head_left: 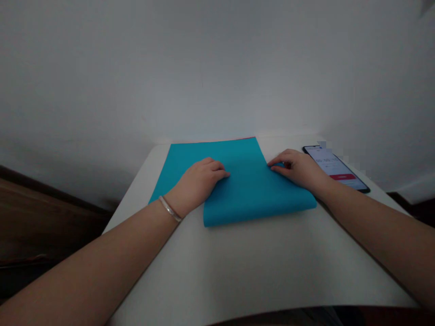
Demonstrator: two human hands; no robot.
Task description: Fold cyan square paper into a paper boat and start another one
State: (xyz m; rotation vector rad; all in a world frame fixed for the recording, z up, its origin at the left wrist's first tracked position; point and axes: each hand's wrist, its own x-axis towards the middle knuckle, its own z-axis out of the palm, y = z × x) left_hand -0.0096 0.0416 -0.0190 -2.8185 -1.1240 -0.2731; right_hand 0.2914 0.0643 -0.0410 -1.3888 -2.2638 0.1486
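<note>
A blue paper lies on the far half of a white table, a little left of the middle, and its far edge is close to the wall. The sheet is folded over on itself. The fold is a soft, rounded edge along the near side, and the upper layer covers the middle and right part. A strip of the lower layer shows on the left, running out to a near-left corner. A thin red line shows along the far edge.

The left hand rests on top of the paper, near the left border of the upper layer. It lies palm down with the fingers loosely curled and close together, pointing right. They press on the sheet and grip nothing. A thin silver bracelet circles that wrist, which lies over the near-left part of the paper.

The right hand is at the right edge of the paper, about halfway along it. Its fingers are bent and point left onto the sheet, with the thumb just under them at the edge. It cannot be told whether they pinch the edge or only lie against it. The right forearm crosses the table from the near right.

A phone lies flat just right of the right hand, near the table's far-right edge. Its screen is lit and shows a red bar. Dark wood shows beyond the table on the left.
</note>
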